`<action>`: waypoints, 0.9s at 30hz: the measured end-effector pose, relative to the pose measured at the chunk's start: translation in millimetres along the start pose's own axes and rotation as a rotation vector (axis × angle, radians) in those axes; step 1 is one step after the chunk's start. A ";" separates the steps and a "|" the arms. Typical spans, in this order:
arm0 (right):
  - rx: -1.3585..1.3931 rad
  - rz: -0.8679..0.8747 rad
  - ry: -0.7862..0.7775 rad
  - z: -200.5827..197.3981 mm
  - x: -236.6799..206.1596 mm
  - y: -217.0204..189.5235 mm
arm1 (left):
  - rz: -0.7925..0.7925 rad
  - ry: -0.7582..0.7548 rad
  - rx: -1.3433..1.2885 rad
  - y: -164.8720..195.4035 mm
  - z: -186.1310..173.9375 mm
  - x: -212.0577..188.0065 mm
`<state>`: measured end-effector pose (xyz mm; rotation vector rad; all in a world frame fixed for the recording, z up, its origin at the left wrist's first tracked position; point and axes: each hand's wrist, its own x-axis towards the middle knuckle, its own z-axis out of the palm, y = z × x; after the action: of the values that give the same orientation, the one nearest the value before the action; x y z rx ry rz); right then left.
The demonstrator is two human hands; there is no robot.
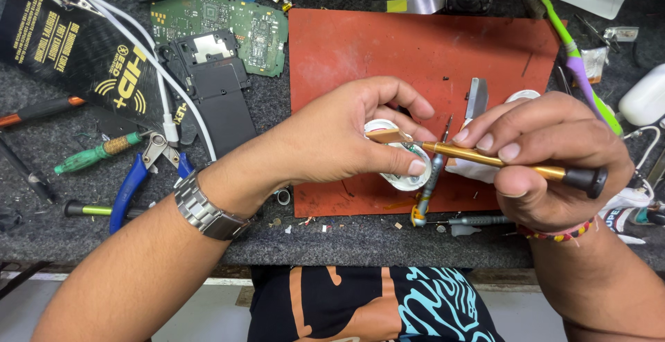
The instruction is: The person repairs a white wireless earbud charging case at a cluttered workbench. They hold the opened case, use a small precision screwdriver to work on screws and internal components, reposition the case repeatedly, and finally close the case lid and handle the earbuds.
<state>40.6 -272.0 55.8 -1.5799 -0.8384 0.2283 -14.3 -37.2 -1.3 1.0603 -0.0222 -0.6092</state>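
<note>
1. Leaning over the bench edge, a person in a black shirt with orange and teal print (pixel 374 307) works at a dark felt-covered table (pixel 360 241), a steel wristwatch (pixel 208 209) on the left wrist and a beaded bracelet (pixel 554 233) on the right.
2. The left hand (pixel 332 141) curls around a small white round casing (pixel 400 176), thumb pressed on its near rim and the other fingers wrapped behind it; the casing is held just above the near part of a red work mat (pixel 415 51).
3. The right hand (pixel 547 148) pinches a gold-handled tool with a black end cap (pixel 512 165) between thumb and fingertips, fingers closed tight on the shaft; its flat copper-coloured tip (pixel 388 135) lies across the top of the casing.
4. A grey-handled screwdriver (pixel 429 186) stands propped behind the casing, and whether either hand grips it cannot be told.
5. Left of the hands lie blue-handled pliers (pixel 138 172) and a green-handled screwdriver (pixel 97 154).
6. Farther back sit a black device shell (pixel 215 86), a green circuit board (pixel 242 23) and a white cable (pixel 149 58).
7. A green and purple toothbrush (pixel 575 55) lies at the far right, beside the mat.
</note>
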 end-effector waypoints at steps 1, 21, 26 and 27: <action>0.004 0.001 0.001 -0.3 -0.7 1.0 | -0.008 -0.005 0.003 0.4 -0.6 0.2; 0.063 0.086 -0.070 -14.8 3.6 -1.3 | 0.086 -0.046 0.057 -1.1 -2.1 -1.5; 0.037 0.101 -0.073 -14.1 2.0 -5.5 | 0.085 -0.022 0.217 2.4 -0.6 -3.7; 0.032 0.097 -0.075 -14.0 2.0 -5.9 | 0.085 -0.024 0.234 3.4 -0.2 -3.7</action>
<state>48.1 -281.9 64.8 -1.5921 -0.8123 0.3708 -15.8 -34.0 2.4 1.2715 -0.1626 -0.5511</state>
